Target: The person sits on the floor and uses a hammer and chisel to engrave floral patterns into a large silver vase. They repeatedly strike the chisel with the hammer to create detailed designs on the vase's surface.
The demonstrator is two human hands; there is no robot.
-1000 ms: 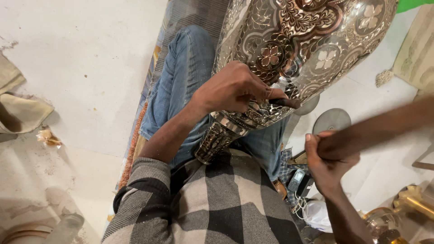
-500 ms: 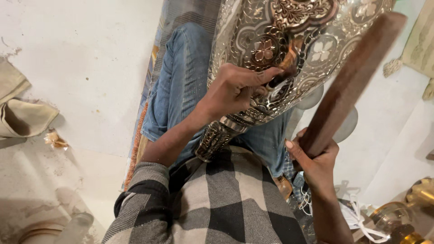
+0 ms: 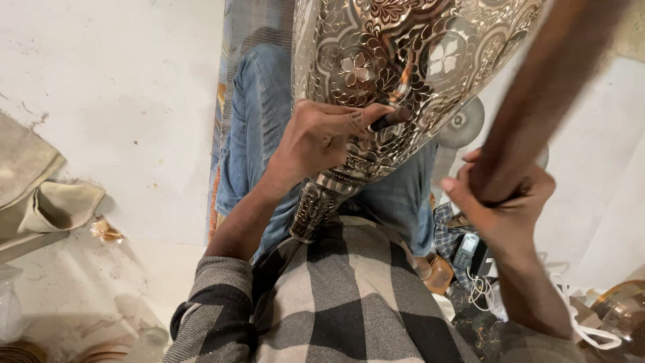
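A pale floor (image 3: 101,101) lies beneath a seated person with an engraved metal vase (image 3: 403,60) resting across the lap. The left hand (image 3: 322,138) pinches a small dark chisel (image 3: 390,119) against the vase's patterned side. The right hand (image 3: 504,202) is closed around a wooden mallet (image 3: 544,94), held just beside the vase.

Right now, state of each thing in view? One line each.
left hand: closed on a small dark tool, tip against the vase
small dark tool: pinched, touching the metal
engraved metal vase: tilted across the lap, narrow end toward the body
right hand: gripped around a wooden stick
wooden stick: raised, motion-blurred
phone: lying on the floor
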